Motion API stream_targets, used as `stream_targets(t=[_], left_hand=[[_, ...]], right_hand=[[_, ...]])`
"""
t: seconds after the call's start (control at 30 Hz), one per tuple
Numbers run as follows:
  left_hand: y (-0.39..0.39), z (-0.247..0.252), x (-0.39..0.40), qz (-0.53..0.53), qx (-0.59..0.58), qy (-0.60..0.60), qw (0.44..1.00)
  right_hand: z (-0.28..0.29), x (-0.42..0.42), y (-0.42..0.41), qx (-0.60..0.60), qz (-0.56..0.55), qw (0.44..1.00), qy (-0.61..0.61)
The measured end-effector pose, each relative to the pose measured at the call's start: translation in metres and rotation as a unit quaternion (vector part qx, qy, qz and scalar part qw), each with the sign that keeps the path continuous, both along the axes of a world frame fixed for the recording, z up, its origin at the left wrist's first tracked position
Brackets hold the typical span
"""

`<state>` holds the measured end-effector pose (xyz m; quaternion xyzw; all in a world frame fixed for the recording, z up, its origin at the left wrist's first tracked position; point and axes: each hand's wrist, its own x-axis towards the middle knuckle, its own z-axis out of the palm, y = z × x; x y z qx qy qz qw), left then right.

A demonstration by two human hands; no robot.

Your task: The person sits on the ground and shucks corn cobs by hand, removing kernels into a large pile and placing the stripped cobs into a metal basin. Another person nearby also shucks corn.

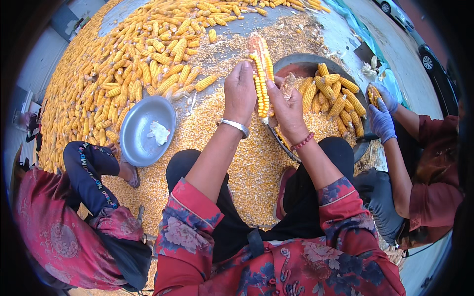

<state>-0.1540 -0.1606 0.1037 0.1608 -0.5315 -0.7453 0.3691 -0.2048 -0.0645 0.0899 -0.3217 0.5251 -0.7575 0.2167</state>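
Observation:
A partly shelled ear of corn (262, 87) stands nearly upright between my hands, its upper end stripped to the pinkish cob and rows of yellow kernels left along one side. My left hand (240, 90) grips it from the left. My right hand (290, 109) is closed around a bare corn cob (290, 86), its thumb against the kernels of the ear. Some of my right fingers are hidden behind the ear and cob. Just past my right hand, a large dark basin (314, 58) holds loose kernels and several ears of corn (327, 90).
Shelled kernels (244, 177) cover the ground around my feet. A heap of corn ears (122, 79) spreads at the left and far side. A grey bowl (137, 142) contains a white glove (159, 133). A gloved person (383, 120) at right holds corn; another person (70, 229) sits at left.

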Motion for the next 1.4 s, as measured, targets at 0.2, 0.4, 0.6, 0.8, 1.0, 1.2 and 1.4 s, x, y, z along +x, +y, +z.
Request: stream_targets(t=[0.2, 0.4, 0.6, 0.8, 1.0, 1.2, 1.4], left_hand=[[-0.004, 0.007, 0.000, -0.067, 0.120, 0.065, 0.988], [0.009, 0.006, 0.001, -0.043, -0.032, -0.030, 0.998], [0.006, -0.013, -0.007, 0.015, -0.097, -0.038, 0.994], [0.003, -0.016, -0.001, 0.041, -0.088, -0.097, 0.991], [0.021, 0.006, 0.005, -0.048, -0.051, -0.025, 0.997], [0.017, -0.012, 0.002, -0.032, -0.147, -0.051, 0.987], [0.008, -0.030, -0.003, 0.019, -0.141, -0.059, 0.988]], right_hand=[[0.007, 0.000, -0.003, 0.020, -0.024, 0.999, -0.012], [0.005, -0.003, -0.004, 0.026, -0.060, 0.998, -0.024], [0.004, -0.003, -0.005, 0.008, -0.076, 0.997, -0.011], [0.004, -0.004, -0.003, 0.001, -0.078, 0.994, -0.075], [0.003, -0.010, -0.005, -0.027, -0.063, 0.993, -0.101], [0.003, -0.009, -0.002, -0.008, -0.071, 0.994, -0.082], [0.005, -0.007, -0.004, -0.033, -0.064, 0.988, -0.139]])
